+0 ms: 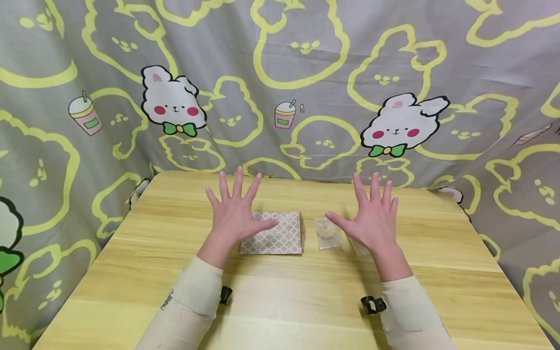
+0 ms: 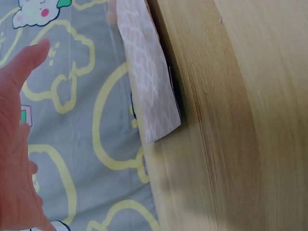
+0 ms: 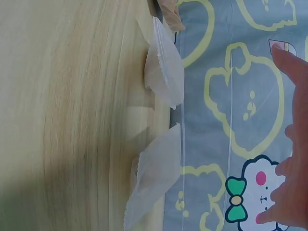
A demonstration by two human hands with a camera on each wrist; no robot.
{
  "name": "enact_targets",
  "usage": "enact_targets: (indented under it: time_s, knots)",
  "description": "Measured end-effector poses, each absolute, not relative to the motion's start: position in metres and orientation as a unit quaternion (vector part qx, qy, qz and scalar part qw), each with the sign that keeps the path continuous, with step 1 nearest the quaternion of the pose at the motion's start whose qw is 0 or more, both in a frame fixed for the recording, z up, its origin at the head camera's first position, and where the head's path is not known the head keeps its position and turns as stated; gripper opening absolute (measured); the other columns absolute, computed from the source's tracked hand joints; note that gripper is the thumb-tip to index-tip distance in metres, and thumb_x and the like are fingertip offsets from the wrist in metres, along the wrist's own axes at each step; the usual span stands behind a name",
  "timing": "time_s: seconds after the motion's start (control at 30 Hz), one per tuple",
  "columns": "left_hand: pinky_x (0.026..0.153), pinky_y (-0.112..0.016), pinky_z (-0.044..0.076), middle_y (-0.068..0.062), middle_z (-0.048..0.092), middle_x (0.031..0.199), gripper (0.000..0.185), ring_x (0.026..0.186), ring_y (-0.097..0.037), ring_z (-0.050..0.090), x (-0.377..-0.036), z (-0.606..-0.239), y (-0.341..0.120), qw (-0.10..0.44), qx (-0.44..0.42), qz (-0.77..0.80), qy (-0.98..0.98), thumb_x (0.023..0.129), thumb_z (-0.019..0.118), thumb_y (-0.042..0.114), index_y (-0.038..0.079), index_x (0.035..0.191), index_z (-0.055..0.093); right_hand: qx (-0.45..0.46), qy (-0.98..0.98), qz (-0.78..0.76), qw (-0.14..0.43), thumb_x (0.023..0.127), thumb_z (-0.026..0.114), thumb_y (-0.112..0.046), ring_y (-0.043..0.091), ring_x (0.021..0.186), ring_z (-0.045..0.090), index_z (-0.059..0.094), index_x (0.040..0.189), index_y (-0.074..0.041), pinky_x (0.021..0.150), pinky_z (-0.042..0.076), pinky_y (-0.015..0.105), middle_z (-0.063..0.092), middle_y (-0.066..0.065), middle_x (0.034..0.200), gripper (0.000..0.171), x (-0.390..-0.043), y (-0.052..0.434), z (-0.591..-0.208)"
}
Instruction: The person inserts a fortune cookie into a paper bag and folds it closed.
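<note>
Left fingers (image 1: 237,183) straight, fanned wide apart, thumb out to the side; same for right fingers (image 1: 374,187). Left hand (image 1: 233,219) is up over the table, its thumb overlapping the patterned bag (image 1: 273,243) in the head view; left wrist view shows a gap between them. Right hand (image 1: 376,223) also raised, nearest the two packets, apart from both in the right wrist view.

Bag lies flat, pale lattice print, brown edge on its right side. Just right of it, translucent packet (image 1: 324,241) with something round inside, contents unclear. Second packet (image 3: 156,173) is further right, partly hidden behind the right hand in the head view.

Pale sleeves (image 1: 413,306) on both forearms, black clip (image 1: 374,305) by the right wrist, another by the left. All over a wood-grain table (image 1: 288,306); grey curtain (image 1: 306,102) behind, yellow outlines, white bunnies with green bows.
</note>
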State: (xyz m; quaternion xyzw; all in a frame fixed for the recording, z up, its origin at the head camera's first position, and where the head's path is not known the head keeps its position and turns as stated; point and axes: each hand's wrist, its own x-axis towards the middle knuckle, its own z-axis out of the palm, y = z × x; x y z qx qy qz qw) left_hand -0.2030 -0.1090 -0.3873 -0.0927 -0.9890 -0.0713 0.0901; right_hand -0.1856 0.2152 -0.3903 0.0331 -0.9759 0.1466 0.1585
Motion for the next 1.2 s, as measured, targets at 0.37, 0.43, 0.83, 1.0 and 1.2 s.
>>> enact_targets:
  time_s: [0.37,0.43,0.83,1.0,1.2]
  knots:
    - [0.1,-0.077,-0.01,-0.007,-0.024,0.163,0.122,0.137,-0.044,-0.034,-0.205,-0.388,-0.109,0.086,-0.096,-0.068,-0.989,0.065,0.055,0.092,0.039,0.16,0.0,0.043,-0.968,0.183,0.164,0.075,0.057,-0.084,0.042,0.147,-0.013,0.006,0.162,-0.025,0.107,0.005,0.073,-0.001,0.018,0.165,0.116,-0.191,0.206,-0.393]
    - [0.099,-0.077,-0.011,-0.007,-0.024,0.162,0.122,0.137,-0.044,-0.034,-0.206,-0.388,-0.108,0.085,-0.096,-0.069,-0.989,0.066,0.057,0.091,0.038,0.16,0.002,0.044,-0.967,0.189,0.164,0.075,0.058,-0.083,0.043,0.147,-0.011,0.007,0.162,-0.025,0.107,0.004,0.073,0.001,0.019,0.165,0.116,-0.191,0.204,-0.393]
    - [0.101,-0.074,-0.013,-0.01,-0.016,0.165,0.12,0.141,-0.046,-0.027,-0.209,-0.391,-0.105,0.08,-0.11,-0.086,-0.987,0.068,0.062,0.086,0.037,0.161,0.003,0.069,-0.96,0.205,0.18,0.078,0.063,-0.076,0.046,0.147,0.0,0.015,0.162,-0.021,0.111,0.009,0.067,0.007,0.021,0.164,0.111,-0.192,0.196,-0.397]
    - [0.107,-0.073,0.0,-0.012,-0.01,0.165,0.12,0.144,-0.051,-0.009,-0.208,-0.401,-0.102,0.058,-0.138,-0.119,-0.982,0.069,0.067,0.081,0.035,0.161,0.005,0.101,-0.94,0.258,0.201,0.077,0.073,-0.064,0.045,0.145,0.017,0.028,0.159,-0.015,0.111,0.018,0.062,0.022,0.023,0.16,0.105,-0.191,0.18,-0.405]
    - [0.11,-0.069,0.007,-0.013,-0.003,0.166,0.12,0.145,-0.051,-0.001,-0.206,-0.414,-0.097,0.018,-0.16,-0.161,-0.974,0.07,0.072,0.076,0.031,0.162,0.009,0.107,-0.916,0.343,0.176,0.079,0.078,-0.055,0.038,0.138,0.035,0.034,0.157,-0.017,0.105,0.033,0.06,0.039,0.016,0.153,0.097,-0.188,0.161,-0.419]
